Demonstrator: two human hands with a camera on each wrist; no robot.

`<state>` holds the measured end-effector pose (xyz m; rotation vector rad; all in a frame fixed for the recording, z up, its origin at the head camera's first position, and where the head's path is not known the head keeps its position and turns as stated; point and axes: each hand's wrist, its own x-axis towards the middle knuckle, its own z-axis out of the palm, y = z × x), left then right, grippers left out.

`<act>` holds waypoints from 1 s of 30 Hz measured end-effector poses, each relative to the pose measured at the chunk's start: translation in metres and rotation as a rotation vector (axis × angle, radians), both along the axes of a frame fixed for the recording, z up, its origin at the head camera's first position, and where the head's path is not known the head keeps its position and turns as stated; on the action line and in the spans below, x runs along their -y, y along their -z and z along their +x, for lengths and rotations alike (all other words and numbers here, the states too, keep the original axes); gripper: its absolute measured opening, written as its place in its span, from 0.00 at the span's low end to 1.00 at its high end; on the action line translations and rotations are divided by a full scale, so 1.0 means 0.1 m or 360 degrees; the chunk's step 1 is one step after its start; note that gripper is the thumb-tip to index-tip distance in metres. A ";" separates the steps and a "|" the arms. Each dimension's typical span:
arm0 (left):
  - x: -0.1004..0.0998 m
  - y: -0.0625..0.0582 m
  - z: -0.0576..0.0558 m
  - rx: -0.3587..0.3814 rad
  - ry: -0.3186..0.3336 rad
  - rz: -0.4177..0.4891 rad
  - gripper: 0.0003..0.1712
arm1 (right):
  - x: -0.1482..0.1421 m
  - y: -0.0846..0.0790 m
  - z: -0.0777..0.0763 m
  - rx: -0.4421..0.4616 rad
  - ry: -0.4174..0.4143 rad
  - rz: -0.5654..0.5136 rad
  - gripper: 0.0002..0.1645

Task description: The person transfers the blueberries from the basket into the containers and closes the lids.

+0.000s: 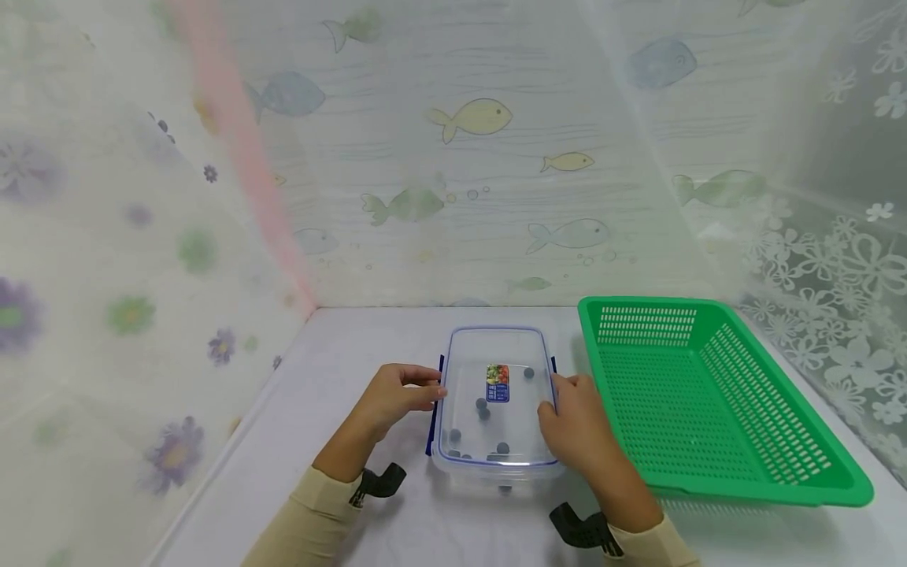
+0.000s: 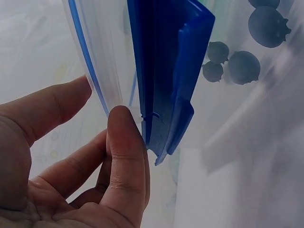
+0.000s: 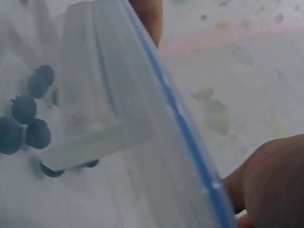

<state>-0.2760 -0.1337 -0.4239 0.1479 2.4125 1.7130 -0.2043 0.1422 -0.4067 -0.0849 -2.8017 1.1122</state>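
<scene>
A clear plastic food box [image 1: 489, 476] stands on the white table, its clear lid [image 1: 464, 354] with a blue seal lying over it. Several blueberries [image 1: 528, 373] show through the plastic. At the lid's left edge my left hand [image 1: 397, 398] pinches the rim between thumb and fingers. Beside those fingers, the blue latch [image 2: 164, 71] stands swung out from the wall in the left wrist view. My right hand [image 1: 581, 417] grips the lid's right edge, thumb on top; its lower fingers are hidden. A second blue latch [image 1: 553, 364] shows just beyond it.
A large green plastic basket [image 1: 708, 490] stands right of the box, close to my right hand. White cloth [image 1: 340, 339] covers the table. Printed curtains [image 1: 425, 268] with fish and flowers hang behind and at both sides.
</scene>
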 end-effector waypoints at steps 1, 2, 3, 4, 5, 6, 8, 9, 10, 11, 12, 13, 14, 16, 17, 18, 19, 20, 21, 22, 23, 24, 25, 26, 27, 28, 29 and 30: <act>0.00 0.00 0.00 0.0000 -0.0001 -0.0004 0.15 | 0.00 0.02 0.00 -0.0005 0.0014 -0.0016 0.33; 0.00 0.00 0.00 -0.0003 -0.0001 -0.0007 0.16 | 0.01 0.04 0.01 -0.0012 0.0023 -0.0032 0.33; 0.00 0.00 0.00 -0.0003 -0.0003 -0.0012 0.16 | 0.01 0.06 0.01 -0.0020 0.0029 -0.0050 0.33; -0.01 0.00 0.00 -0.0004 -0.0004 -0.0017 0.16 | 0.02 0.08 0.01 -0.0026 0.0034 -0.0070 0.33; -0.01 0.00 0.00 -0.0007 -0.0007 -0.0020 0.16 | 0.02 0.10 0.01 -0.0032 0.0037 -0.0090 0.33; -0.01 0.00 0.00 -0.0009 -0.0010 -0.0021 0.16 | 0.02 0.11 0.01 -0.0036 0.0041 -0.0107 0.33; -0.01 0.00 0.01 -0.0007 -0.0023 -0.0030 0.16 | 0.02 0.14 0.01 -0.0028 0.0049 -0.0154 0.33; -0.01 0.00 0.01 -0.0004 -0.0032 -0.0033 0.16 | 0.02 0.15 0.02 -0.0022 0.0055 -0.0184 0.33; -0.01 0.01 0.01 0.0001 -0.0042 -0.0039 0.19 | 0.03 0.15 0.02 -0.0014 0.0063 -0.0218 0.33; -0.01 0.01 0.01 0.0009 -0.0057 -0.0058 0.22 | 0.03 0.16 0.03 -0.0002 0.0069 -0.0263 0.33; -0.01 0.02 0.01 0.0024 -0.0069 -0.0075 0.26 | 0.02 0.18 0.03 0.0016 0.0082 -0.0319 0.34; -0.01 0.03 0.01 0.0046 -0.0083 -0.0090 0.30 | 0.01 0.20 0.03 0.0036 0.0092 -0.0392 0.35; -0.02 0.05 0.01 0.0068 -0.0089 -0.0103 0.34 | 0.01 0.21 0.04 0.0062 0.0103 -0.0473 0.36; -0.03 0.09 0.02 0.0123 -0.0076 -0.0091 0.43 | -0.01 0.25 0.04 0.0128 0.0132 -0.0644 0.41; -0.04 0.11 0.02 0.0155 -0.0062 -0.0061 0.46 | -0.03 0.28 0.03 0.0164 0.0151 -0.0737 0.44; -0.05 0.13 0.03 0.0189 -0.0040 -0.0008 0.48 | -0.04 0.29 0.03 0.0203 0.0176 -0.0823 0.46; -0.06 0.15 0.04 0.0223 -0.0016 0.0048 0.49 | -0.05 0.30 0.03 0.0237 0.0196 -0.0901 0.49; -0.07 0.18 0.05 0.0247 0.0011 0.0101 0.51 | -0.06 0.31 0.03 0.0263 0.0218 -0.0960 0.50; -0.07 0.19 0.05 0.0272 0.0029 0.0161 0.52 | -0.07 0.32 0.03 0.0284 0.0238 -0.1009 0.52; -0.08 0.21 0.06 0.0299 0.0037 0.0218 0.53 | -0.07 0.32 0.03 0.0297 0.0253 -0.1052 0.53; -0.09 0.21 0.07 0.0321 0.0050 0.0264 0.54 | -0.08 0.33 0.03 0.0308 0.0259 -0.1100 0.53; -0.09 0.22 0.08 0.0334 0.0062 0.0290 0.55 | -0.09 0.33 0.03 0.0322 0.0262 -0.1141 0.54; -0.10 0.22 0.10 0.0344 0.0070 0.0310 0.56 | -0.09 0.33 0.03 0.0333 0.0256 -0.1192 0.54; -0.10 0.22 0.11 0.0346 0.0077 0.0324 0.56 | -0.10 0.34 0.03 0.0342 0.0248 -0.1233 0.55; -0.11 0.22 0.12 0.0356 0.0091 0.0346 0.55 | -0.10 0.35 0.03 0.0351 0.0238 -0.1278 0.55; -0.11 0.23 0.12 0.0366 0.0114 0.0373 0.54 | -0.10 0.36 0.03 0.0354 0.0224 -0.1320 0.54; -0.11 0.23 0.13 0.0375 0.0138 0.0398 0.53 | -0.10 0.37 0.02 0.0351 0.0202 -0.1364 0.54; -0.11 0.23 0.13 0.0376 0.0162 0.0411 0.52 | -0.10 0.38 0.02 0.0349 0.0185 -0.1391 0.53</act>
